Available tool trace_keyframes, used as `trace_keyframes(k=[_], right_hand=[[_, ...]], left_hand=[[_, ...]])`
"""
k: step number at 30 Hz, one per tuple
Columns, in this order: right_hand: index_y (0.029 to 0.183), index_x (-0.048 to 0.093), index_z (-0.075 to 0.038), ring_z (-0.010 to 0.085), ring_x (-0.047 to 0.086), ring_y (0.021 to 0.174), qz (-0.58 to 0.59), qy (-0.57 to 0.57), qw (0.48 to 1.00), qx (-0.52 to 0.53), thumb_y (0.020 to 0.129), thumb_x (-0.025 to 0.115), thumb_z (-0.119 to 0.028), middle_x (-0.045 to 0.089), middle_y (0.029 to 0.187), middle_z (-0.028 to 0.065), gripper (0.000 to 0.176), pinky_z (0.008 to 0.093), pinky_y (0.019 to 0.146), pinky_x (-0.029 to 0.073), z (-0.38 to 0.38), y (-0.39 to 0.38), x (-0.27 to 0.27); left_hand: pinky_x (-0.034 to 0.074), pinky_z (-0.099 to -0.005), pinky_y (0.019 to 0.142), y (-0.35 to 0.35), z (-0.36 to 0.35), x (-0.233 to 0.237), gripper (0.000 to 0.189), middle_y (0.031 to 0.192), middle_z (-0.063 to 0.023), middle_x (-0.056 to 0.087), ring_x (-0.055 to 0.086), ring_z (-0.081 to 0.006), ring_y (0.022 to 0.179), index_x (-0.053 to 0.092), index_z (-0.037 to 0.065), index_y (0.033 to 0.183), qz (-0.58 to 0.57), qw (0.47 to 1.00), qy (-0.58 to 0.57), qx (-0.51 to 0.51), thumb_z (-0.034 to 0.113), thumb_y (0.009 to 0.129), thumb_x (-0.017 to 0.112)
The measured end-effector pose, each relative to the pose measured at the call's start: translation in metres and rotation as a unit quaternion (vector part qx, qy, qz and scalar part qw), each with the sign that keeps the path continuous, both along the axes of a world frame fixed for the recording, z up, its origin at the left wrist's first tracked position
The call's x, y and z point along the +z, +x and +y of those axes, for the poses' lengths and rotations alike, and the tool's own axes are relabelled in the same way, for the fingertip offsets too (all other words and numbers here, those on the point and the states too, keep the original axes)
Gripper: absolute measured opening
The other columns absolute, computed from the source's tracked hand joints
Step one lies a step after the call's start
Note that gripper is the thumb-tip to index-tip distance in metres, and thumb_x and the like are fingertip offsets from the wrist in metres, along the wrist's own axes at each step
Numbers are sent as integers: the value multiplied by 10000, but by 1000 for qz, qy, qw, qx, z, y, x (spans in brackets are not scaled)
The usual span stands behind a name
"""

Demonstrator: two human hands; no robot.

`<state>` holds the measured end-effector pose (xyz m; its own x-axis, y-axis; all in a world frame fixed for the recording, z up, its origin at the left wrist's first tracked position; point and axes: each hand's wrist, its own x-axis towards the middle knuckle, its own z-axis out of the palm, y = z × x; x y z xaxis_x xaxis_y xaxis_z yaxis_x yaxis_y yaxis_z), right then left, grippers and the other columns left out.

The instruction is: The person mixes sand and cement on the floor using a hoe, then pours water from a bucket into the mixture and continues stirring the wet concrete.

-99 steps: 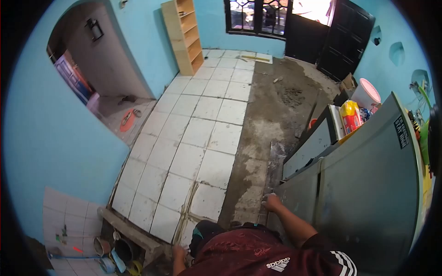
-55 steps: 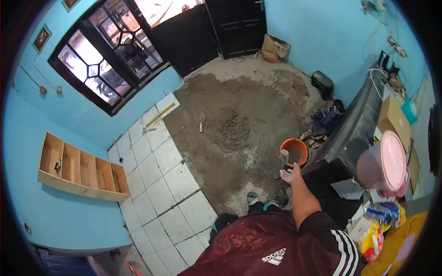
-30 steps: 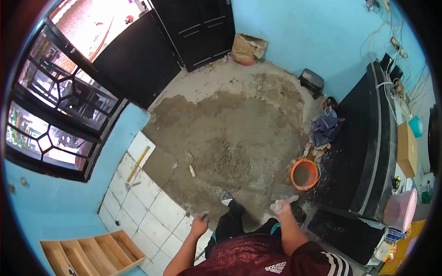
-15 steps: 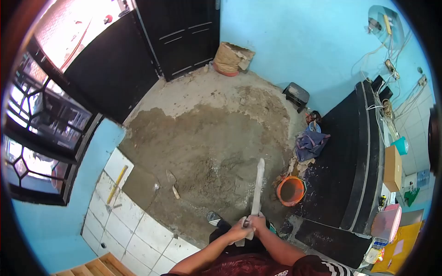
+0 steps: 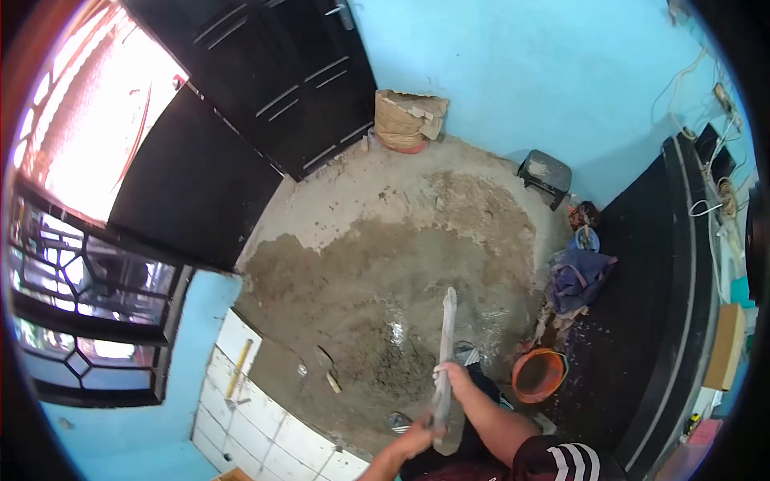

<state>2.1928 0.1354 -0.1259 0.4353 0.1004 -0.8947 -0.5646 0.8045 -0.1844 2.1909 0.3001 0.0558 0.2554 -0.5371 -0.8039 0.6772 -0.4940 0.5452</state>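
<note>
A long, pale stick [image 5: 447,333] coated in cement points away from me over the wet floor, its wider end close to my body. My right hand [image 5: 454,378] is closed around it partway up. Lower down, my left hand [image 5: 420,438] grips it near the wide end, slightly blurred. Wet grey mortar [image 5: 385,280] covers the floor around my feet, with a rough heap [image 5: 405,373] just left of the stick. A trowel [image 5: 329,373] with a pale handle lies on the mortar farther left.
An orange bucket [image 5: 539,375] stands at right beside a dark counter [image 5: 634,321]. A blue cloth [image 5: 579,279] and black stool [image 5: 547,175] are beyond it. A paper sack [image 5: 407,120] sits by the door. White tiles [image 5: 277,433] at lower left carry a yellow-handled hammer [image 5: 239,370].
My right hand has moved up the stick and my left hand sits lower, so they are now apart. A striped shoe shows beside the stick. The view has shifted.
</note>
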Motion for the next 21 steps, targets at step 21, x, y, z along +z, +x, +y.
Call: trace_keyframes(k=[21], right_hand=[[1333,377,-19,140,545,585,-141,-589,769,-204,814,570,65,556,917,90,560,285,515,468,-392,249,76]], left_hand=[[501,-476,778,147,-233,-187,462,967,-202,663,634,-396,926,573,135,1164,-323,934,43,-147,317,761,704]])
